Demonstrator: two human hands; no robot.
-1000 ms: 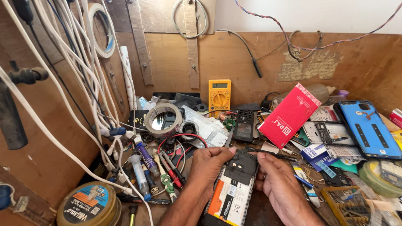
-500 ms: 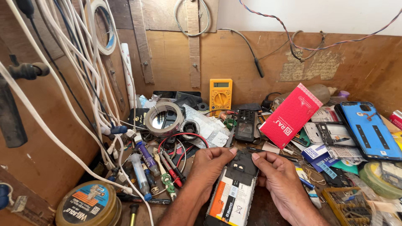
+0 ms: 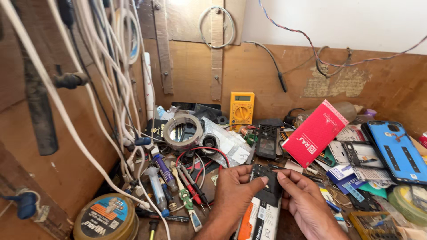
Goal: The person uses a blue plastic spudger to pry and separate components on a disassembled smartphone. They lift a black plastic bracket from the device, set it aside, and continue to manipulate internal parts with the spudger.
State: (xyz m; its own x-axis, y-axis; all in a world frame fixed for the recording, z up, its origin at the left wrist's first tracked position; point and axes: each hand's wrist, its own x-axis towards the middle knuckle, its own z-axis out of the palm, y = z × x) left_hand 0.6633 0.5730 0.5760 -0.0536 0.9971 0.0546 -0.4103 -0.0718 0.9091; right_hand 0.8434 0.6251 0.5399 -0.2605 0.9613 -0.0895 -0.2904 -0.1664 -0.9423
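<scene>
Both hands meet low in the middle of the cluttered workbench. My left hand (image 3: 235, 192) and my right hand (image 3: 303, 201) pinch a small black phone part (image 3: 266, 177) between thumbs and fingertips, held just above the bench. Under the hands lies a long white, black and orange box (image 3: 260, 218). Red and black multimeter probes (image 3: 191, 180) lie just left of my left hand.
A yellow multimeter (image 3: 241, 108) leans on the back wall. A tape roll (image 3: 181, 130), a red box (image 3: 315, 132), a blue phone case (image 3: 397, 150), a round tin (image 3: 106, 219) and loose parts crowd the bench. White cables (image 3: 106, 84) hang at left.
My hands have lifted the black part slightly and brought the fingertips closer together over it. The view has tilted a little.
</scene>
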